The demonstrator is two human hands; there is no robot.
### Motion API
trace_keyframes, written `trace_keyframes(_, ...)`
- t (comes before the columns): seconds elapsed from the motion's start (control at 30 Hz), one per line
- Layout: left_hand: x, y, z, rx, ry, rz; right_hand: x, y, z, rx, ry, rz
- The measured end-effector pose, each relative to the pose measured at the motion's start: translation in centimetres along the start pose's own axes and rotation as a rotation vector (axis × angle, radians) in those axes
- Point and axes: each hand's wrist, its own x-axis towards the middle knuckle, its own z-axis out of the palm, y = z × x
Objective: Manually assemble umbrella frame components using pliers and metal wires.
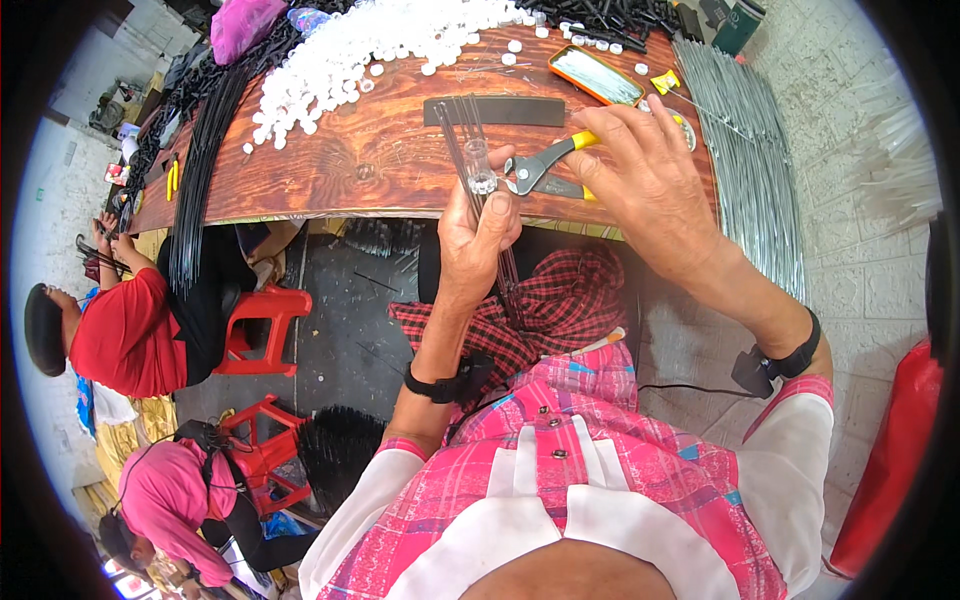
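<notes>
My left hand (pixel 482 235) is closed round a bundle of thin dark rods (pixel 508 275), which run from above the tabletop down toward my lap. A clear plastic piece (pixel 477 160) with a toothed-looking lower end sits at the rods, just above my left thumb. My right hand (pixel 645 175) grips end-cutting pliers (pixel 541 170) with black and yellow handles, which stand spread apart. The pliers' jaws are close beside the clear piece; whether they touch it I cannot tell. A dark flat bar (pixel 495 111) lies on the wooden table (pixel 345 185) behind my hands.
White round caps (pixel 360 55) are heaped at the back. An open tin (pixel 597 77) holds thin pieces. Grey rods (pixel 745 150) hang over the right edge, black rods (pixel 205 160) over the left. Two people work at left by red stools (pixel 262 330). Checked cloth (pixel 575 295) covers my lap.
</notes>
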Motion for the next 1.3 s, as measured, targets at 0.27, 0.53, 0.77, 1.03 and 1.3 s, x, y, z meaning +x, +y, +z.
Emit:
trace_keyframes(0.27, 0.1, -0.4, 0.7, 0.097, 0.082, 0.049, 0.2, -0.1, 0.2, -0.051, -0.044, 0.002)
trace_keyframes(0.53, 0.0, -0.2, 0.4, 0.099, 0.068, 0.051, 0.2, 0.0, 0.3, -0.019, -0.035, -0.022)
trace_keyframes(0.77, 0.0, -0.4, -0.5, 0.074, 0.031, 0.023, -0.1, 0.0, 0.6, 0.066, -0.024, -0.029)
trace_keyframes(1.03, 0.1, -0.9, -1.9, -0.122, -0.102, 0.023, -0.9, -0.8, 1.7, 0.229, -0.053, 0.007)
trace_keyframes(1.3, 0.4, -0.2, -3.3, -0.317, -0.287, -0.045, -1.6, -2.4, 3.5, 0.838, -0.081, 0.174)
